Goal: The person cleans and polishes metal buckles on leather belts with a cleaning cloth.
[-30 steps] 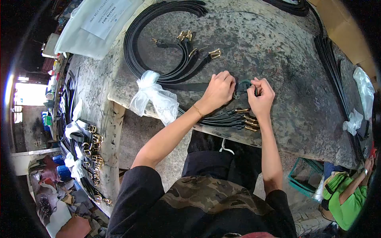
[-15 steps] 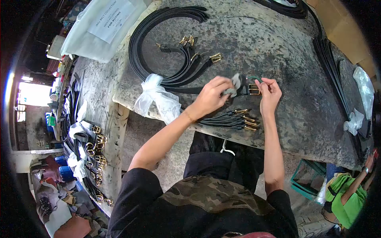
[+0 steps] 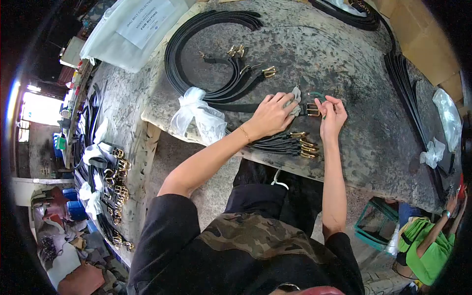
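- The left hand is closed over a grey cloth, fingers curled, just beside the buckle end of a black belt.
- The right hand has its thumb and fingertips drawn together in a narrow pinch at the far side of that belt's gold buckle; whether it has hold of the frame cannot be told.
- A thin green item shows just above the buckle, near the right fingertips; whether they hold it is unclear.
- The belt lies across the worktable, its strap running off to the left behind white plastic wrap.
- Nearer the person, a row of black straps rests at the table's edge beyond the left forearm, gold buckles to the right.
- Farther back, a curved bundle of belts lies with several gold buckles inside its bend.
- At the upper left sits a white bag bearing a printed sheet.
- On the right, more black straps lie near a clear plastic bag and cardboard.
- Below them, a person in green is beside a green crate.
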The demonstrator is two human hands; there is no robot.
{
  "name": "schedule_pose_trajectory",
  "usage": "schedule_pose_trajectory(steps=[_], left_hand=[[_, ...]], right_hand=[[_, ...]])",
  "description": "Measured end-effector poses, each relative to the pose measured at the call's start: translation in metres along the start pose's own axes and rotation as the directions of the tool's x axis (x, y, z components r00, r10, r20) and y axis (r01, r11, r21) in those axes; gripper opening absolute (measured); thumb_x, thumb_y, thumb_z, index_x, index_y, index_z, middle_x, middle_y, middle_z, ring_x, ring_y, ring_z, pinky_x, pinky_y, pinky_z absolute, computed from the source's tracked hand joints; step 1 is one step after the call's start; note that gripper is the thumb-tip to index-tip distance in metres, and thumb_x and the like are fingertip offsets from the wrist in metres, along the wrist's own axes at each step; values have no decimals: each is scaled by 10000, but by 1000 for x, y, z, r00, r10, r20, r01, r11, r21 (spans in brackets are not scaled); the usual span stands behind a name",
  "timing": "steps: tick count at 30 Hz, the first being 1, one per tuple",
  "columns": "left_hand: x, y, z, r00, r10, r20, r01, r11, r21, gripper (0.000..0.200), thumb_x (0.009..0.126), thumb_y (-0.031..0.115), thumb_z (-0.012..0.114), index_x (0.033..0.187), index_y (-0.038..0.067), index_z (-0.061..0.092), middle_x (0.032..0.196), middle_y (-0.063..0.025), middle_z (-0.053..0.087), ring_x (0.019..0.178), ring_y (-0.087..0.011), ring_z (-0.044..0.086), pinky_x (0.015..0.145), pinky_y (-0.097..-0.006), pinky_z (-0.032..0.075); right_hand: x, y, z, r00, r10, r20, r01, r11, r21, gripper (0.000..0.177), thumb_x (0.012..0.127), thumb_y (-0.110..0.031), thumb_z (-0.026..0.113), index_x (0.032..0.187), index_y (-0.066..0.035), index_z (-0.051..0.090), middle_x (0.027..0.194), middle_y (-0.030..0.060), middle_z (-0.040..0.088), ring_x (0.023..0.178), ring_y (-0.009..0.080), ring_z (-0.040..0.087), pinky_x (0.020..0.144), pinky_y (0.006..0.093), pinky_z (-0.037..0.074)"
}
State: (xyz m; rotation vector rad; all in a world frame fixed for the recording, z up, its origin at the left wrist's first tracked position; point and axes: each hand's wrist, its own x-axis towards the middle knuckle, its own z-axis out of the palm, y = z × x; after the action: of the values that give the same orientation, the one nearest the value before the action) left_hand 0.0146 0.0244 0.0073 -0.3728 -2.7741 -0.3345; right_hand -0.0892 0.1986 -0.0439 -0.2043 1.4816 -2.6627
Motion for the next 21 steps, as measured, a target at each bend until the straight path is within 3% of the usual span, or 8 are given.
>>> schedule_pose_trajectory(steps=[2,4,5,6,9,13,17,21], left_hand=[[2,1,6,999,-15,-38,15,1000,-3,338,860,220,616,1163,68,624,1226,-115,558,1128,-282,518,902,-413,434],[6,-6,18,987,-157,-13,152,971,-186,293,870,224,605,1099,49,657,1213,-129,567,1136,-299,517,921,-424,422],[15,-16,29,962,-268,48,256,833,-490,265,870,221,608,1045,33,676,1190,-140,578,1133,-313,522,937,-433,410],[17,-10,32,962,-268,50,258,835,-486,265,870,221,608,1045,33,676,1190,-140,578,1133,-313,522,937,-433,410],[21,16,24,993,-25,-113,-9,958,-287,249,840,197,645,1030,38,666,1154,-151,580,1101,-322,545,934,-424,419],[22,4,17,995,101,7,-98,978,-183,338,803,214,679,1072,17,622,1127,-139,585,1095,-314,556,921,-405,447],[17,-1,17,977,192,-90,-194,981,-18,355,807,231,676,1090,29,603,1135,-130,593,1110,-297,574,887,-365,492],[13,5,10,983,184,-24,-179,976,126,415,835,280,650,1161,34,578,1173,-109,600,1113,-262,579,893,-369,488]], right_hand=[[1,1,-1,1000,3,0,-3,999,43,85,900,58,527,975,76,560,818,64,541,700,116,569,904,402,570],[1,-3,-2,1000,3,-7,-2,996,88,86,903,56,526,979,75,560,814,65,537,685,114,554,908,425,569],[2,-6,-1,999,20,-32,-16,993,117,88,907,53,523,983,73,563,807,64,534,680,113,540,909,453,565],[0,-7,1,998,45,-54,-37,988,147,91,910,49,521,987,71,565,799,63,532,675,111,526,910,480,562],[-1,-10,-1,995,83,-53,-67,966,248,96,920,21,529,1001,35,578,797,46,529,696,113,512,942,537,529],[-3,-16,-7,989,122,-83,-86,936,341,93,929,-6,540,1011,2,583,808,33,514,696,117,487,1001,579,469],[-3,-14,-8,987,132,-95,-91,932,352,112,932,-11,539,1037,6,576,817,37,507,699,123,478,1012,579,457],[-5,-16,-8,986,133,-96,-93,936,339,128,929,-10,541,1051,11,573,828,39,512,702,125,476,1003,574,464]])
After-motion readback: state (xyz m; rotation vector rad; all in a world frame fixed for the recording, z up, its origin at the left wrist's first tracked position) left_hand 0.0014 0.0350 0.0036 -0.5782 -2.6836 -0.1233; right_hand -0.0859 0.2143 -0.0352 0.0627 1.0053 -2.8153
